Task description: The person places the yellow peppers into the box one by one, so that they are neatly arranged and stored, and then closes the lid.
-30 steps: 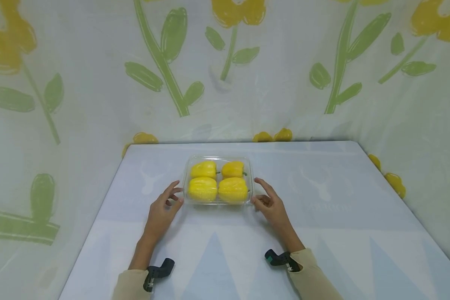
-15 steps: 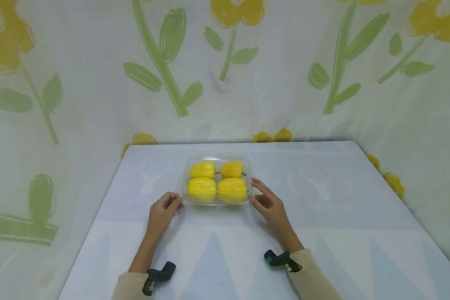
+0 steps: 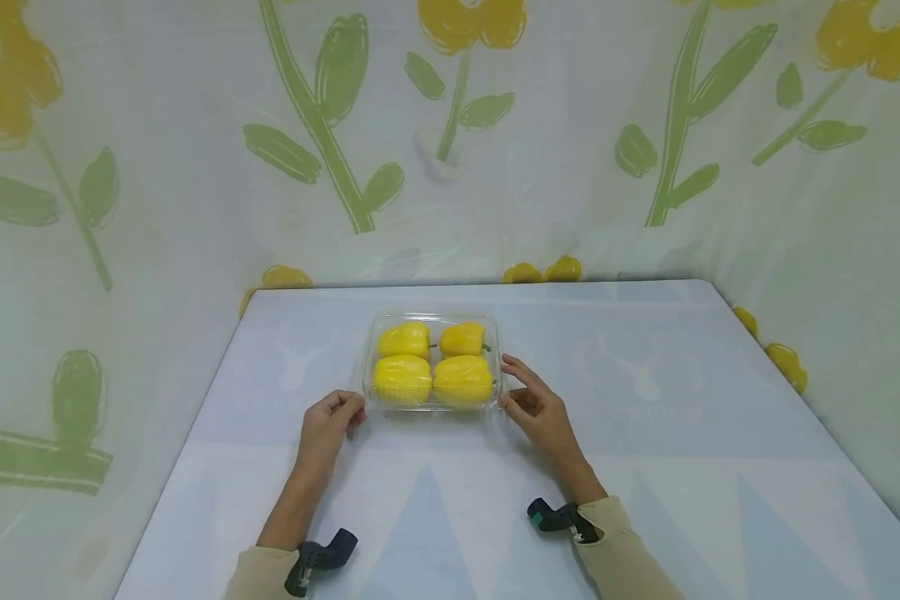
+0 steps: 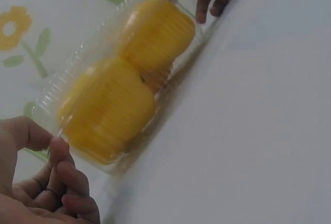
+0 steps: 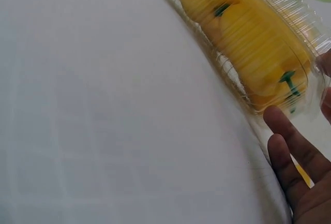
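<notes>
A clear plastic clamshell box lies on the table with several yellow bell peppers inside, in two rows; green stems show in the right wrist view. My left hand pinches the box's front left corner between thumb and index finger, the other fingers curled below. At the front right corner, my right hand has its thumb and a fingertip at the rim. Its lower fingers extend loosely beside the box in the right wrist view.
The box stands towards the back of the pale patterned table. Behind and at both sides hangs a white cloth printed with yellow flowers and green leaves. A black wrist camera sits on the left wrist, another wrist camera on the right.
The left hand's fingers, spread beside the box a second ago, have closed into a pinch at its front left corner. The right hand has hardly moved, and the box stays in place.
</notes>
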Demonstrator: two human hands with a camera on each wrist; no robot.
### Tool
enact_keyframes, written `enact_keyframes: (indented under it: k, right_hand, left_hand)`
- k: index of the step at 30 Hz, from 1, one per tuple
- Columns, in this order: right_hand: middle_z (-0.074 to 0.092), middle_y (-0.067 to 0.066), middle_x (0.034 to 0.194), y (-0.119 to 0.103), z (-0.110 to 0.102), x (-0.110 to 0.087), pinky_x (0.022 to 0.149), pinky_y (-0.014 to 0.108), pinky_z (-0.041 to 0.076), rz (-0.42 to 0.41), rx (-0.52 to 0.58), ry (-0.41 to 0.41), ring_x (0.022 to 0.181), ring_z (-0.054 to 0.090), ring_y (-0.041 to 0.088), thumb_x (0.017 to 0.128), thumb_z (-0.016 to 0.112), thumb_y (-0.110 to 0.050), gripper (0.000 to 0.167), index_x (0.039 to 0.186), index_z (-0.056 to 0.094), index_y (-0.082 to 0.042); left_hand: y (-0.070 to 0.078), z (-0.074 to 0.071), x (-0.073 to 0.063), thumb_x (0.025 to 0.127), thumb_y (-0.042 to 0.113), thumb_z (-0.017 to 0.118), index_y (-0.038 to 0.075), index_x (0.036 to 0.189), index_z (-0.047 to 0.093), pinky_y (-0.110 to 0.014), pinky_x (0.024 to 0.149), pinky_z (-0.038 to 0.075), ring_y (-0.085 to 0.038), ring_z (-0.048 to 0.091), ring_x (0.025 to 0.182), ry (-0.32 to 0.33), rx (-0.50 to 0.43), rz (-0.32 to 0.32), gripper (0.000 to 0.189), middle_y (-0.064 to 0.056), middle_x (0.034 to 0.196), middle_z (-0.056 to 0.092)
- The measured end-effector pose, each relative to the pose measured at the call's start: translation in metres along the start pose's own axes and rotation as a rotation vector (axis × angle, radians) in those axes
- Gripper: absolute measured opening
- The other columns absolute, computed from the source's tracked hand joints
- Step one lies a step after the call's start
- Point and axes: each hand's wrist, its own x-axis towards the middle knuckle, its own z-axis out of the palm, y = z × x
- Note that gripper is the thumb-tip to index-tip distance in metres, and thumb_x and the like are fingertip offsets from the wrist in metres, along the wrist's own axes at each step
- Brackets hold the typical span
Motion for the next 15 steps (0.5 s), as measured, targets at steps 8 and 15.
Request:
enact_keyframes:
  k: [8, 15]
  right_hand:
    - [0.041, 0.002, 0.156, 0.030, -0.001, 0.000, 0.089, 0.028, 0.052, -0.002, -0.007, -0.002, 0.104, 0.064, 0.028, 0.096, 0.067, -0.006, 0.050, 0.144, 0.052, -0.006]
    - [0.047, -0.005, 0.151, 0.028, -0.015, 0.004, 0.100, 0.043, 0.047, 0.115, -0.164, 0.035, 0.124, 0.054, 0.023, 0.100, 0.065, -0.029, 0.052, 0.148, 0.050, -0.019]
  left_hand:
    - [0.005, 0.001, -0.006, 0.095, 0.016, 0.065, -0.009, 0.101, 0.065, -0.025, 0.075, 0.049, -0.018, 0.056, 0.082, 0.011, -0.045, -0.065, 0.026, -0.007, 0.084, 0.062]
    - [-0.001, -0.009, 0.008, 0.101, 0.037, 0.056, 0.004, 0.111, 0.067, -0.027, 0.073, 0.049, -0.022, 0.062, 0.088, 0.028, 0.223, 0.054, 0.036, -0.007, 0.094, 0.069]
